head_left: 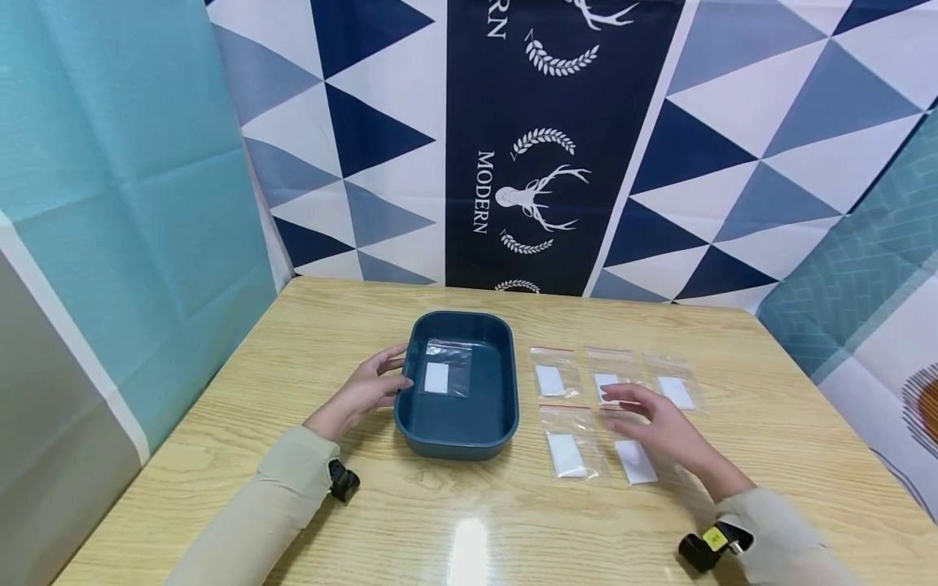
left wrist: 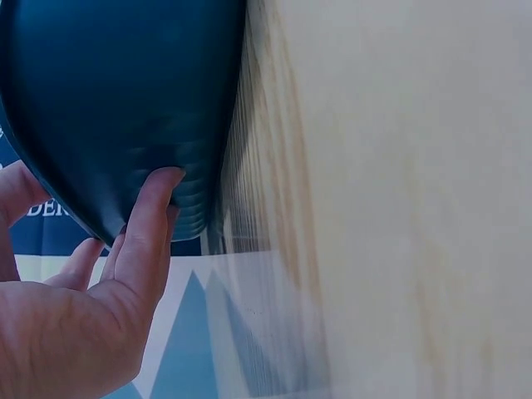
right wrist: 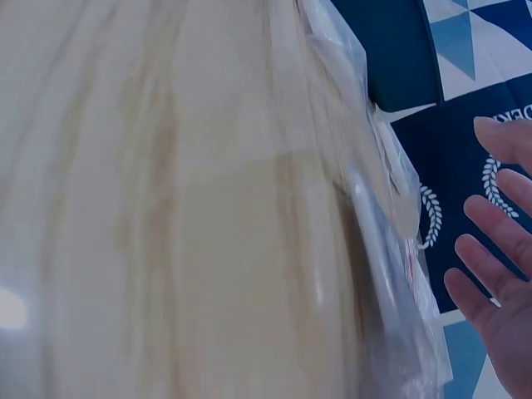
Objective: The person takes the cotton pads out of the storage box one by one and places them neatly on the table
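Note:
My left hand (head_left: 364, 389) holds the left side of a dark blue plastic tray (head_left: 458, 449), thumb at the rim and fingers against the outer wall (left wrist: 100, 100). Inside the tray lies a clear zip bag (head_left: 459, 366) with a white rectangle in it. Over the right-hand group of bags hovers my right hand (head_left: 663, 427), its fingers spread and nothing in its grasp. Nearest to it is a front-row zip bag (head_left: 636, 464), partly covered by the hand. In the right wrist view, the right hand (right wrist: 503, 241) appears apart from the blurred clear bags (right wrist: 391, 283).
Beside the near bag lies another front-row bag (head_left: 567, 454). Behind them are a left bag (head_left: 550, 380), a middle bag (head_left: 608, 358) and a right bag (head_left: 676, 392). The wooden table (head_left: 366, 521) ends at a patterned cloth backdrop (head_left: 388, 187).

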Available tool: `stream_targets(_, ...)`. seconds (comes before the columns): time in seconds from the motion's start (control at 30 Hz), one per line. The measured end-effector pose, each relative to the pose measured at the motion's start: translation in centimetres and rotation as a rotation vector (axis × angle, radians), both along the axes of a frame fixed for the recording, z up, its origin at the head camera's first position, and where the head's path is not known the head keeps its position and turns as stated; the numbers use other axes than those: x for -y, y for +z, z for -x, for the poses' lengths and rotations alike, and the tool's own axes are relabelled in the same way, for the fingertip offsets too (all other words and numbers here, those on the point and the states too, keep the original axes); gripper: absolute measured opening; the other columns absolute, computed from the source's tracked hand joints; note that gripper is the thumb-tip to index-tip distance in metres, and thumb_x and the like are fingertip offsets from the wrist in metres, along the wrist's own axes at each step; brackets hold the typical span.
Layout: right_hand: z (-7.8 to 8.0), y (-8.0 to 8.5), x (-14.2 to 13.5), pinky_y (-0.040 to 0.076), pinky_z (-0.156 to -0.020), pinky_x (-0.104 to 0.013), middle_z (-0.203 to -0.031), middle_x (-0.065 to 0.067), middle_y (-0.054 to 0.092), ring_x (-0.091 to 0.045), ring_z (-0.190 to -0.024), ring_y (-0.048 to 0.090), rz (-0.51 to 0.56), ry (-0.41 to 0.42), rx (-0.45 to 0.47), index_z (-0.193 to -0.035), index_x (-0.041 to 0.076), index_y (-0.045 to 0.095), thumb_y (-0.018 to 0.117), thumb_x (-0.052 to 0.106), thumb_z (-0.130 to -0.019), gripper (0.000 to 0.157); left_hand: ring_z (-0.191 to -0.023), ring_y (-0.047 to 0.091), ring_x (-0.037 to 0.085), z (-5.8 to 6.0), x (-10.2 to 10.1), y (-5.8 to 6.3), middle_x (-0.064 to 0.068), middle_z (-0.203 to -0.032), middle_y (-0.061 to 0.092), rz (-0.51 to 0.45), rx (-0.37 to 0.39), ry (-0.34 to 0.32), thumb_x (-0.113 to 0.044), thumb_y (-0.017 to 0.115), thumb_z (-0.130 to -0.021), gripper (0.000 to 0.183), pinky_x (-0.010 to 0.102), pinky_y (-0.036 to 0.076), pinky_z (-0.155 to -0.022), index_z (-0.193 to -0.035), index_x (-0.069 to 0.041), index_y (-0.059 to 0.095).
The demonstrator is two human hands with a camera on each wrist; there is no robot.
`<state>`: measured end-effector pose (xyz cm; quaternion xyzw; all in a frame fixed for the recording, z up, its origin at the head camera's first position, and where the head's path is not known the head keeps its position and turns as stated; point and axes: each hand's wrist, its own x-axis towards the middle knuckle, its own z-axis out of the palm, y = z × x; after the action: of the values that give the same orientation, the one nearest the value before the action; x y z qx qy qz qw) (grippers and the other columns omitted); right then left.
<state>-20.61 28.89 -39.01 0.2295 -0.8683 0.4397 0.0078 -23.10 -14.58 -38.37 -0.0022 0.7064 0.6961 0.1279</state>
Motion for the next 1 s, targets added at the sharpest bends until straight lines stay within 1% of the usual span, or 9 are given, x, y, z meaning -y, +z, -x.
stream_targets(0.07,0.2,0.0,0.2,0.042,-0.094,-0.025,-0.121,-0.019,0.056,-0.021,-0.111,0.054,0.019,-0.005,0.016,-0.122,-0.005,0.054,0.067,0.011,-0.086,0.042,-0.109,0.056,0.036,0.0,0.0,0.0,0.019,-0.142,0.035,-0.002,0.000,0.001,0.002,0.056,-0.087,0.065,0.041,0.052,-0.082,-0.146,-0.014,0.031)
stream_targets(0.2,0.5,-0.1,1.1,0.043,-0.094,-0.030,-0.119,-0.022,0.057,-0.032,-0.110,0.053,0.067,-0.003,0.031,-0.125,-0.006,0.052,0.066,0.006,-0.086,0.043,-0.108,0.056,0.036,0.0,0.0,0.0,0.018,-0.142,0.035,-0.004,0.000,0.005,0.002,0.056,-0.087,0.065,0.040,0.052,-0.082,-0.146,-0.014,0.032)
stream_targets(0.37,1.0,-0.1,2.3,0.043,-0.094,-0.034,-0.115,-0.023,0.058,-0.033,-0.108,0.054,0.113,-0.009,0.009,-0.124,-0.007,0.051,0.067,0.004,-0.085,0.044,-0.108,0.056,0.035,0.0,0.0,0.0,0.018,-0.141,0.035,0.002,0.000,0.010,0.001,0.057,-0.087,0.065,0.040,0.052,-0.082,-0.145,-0.014,0.033)
stream_targets(0.57,1.7,0.1,3.8,0.043,-0.094,-0.041,-0.115,-0.025,0.058,-0.036,-0.109,0.054,0.134,-0.054,0.031,-0.125,-0.007,0.051,0.067,0.005,-0.085,0.045,-0.110,0.055,0.033,0.1,0.0,-0.1,0.017,-0.141,0.036,0.004,0.000,0.010,0.001,0.058,-0.086,0.065,0.040,0.052,-0.082,-0.145,-0.015,0.034)
stream_targets(0.7,2.1,0.4,4.9,0.044,-0.094,-0.035,-0.116,-0.026,0.057,-0.039,-0.110,0.052,0.161,-0.088,0.071,-0.127,-0.007,0.050,0.067,0.008,-0.085,0.047,-0.110,0.054,0.033,0.2,0.0,-0.2,0.017,-0.141,0.037,-0.001,0.005,0.012,0.002,0.058,-0.086,0.065,0.040,0.052,-0.082,-0.144,-0.015,0.034)
stream_targets(0.8,2.4,0.5,5.6,0.046,-0.090,-0.025,-0.117,-0.026,0.056,-0.040,-0.111,0.051,0.193,-0.104,0.104,-0.128,-0.006,0.049,0.067,0.009,-0.086,0.049,-0.111,0.054,0.033,0.2,0.0,-0.2,0.017,-0.141,0.037,-0.002,0.005,0.011,0.002,0.058,-0.086,0.065,0.040,0.052,-0.082,-0.144,-0.015,0.034)
stream_targets(0.9,2.7,0.7,6.3,0.045,-0.085,-0.016,-0.117,-0.025,0.056,-0.038,-0.111,0.052,0.203,-0.121,0.123,-0.129,-0.005,0.049,0.068,0.012,-0.085,0.050,-0.111,0.054,0.033,0.2,0.0,-0.2,0.017,-0.141,0.036,-0.002,0.006,0.008,0.002,0.057,-0.087,0.064,0.040,0.052,-0.082,-0.144,-0.015,0.034)
stream_targets(1.0,3.1,0.9,7.0,0.044,-0.084,-0.014,-0.117,-0.027,0.055,-0.037,-0.111,0.052,0.223,-0.118,0.127,-0.128,-0.004,0.050,0.068,0.012,-0.085,0.050,-0.111,0.054,0.034,0.2,0.1,-0.2,0.017,-0.141,0.036,-0.002,0.007,0.007,0.002,0.057,-0.087,0.064,0.040,0.052,-0.083,-0.144,-0.015,0.034)
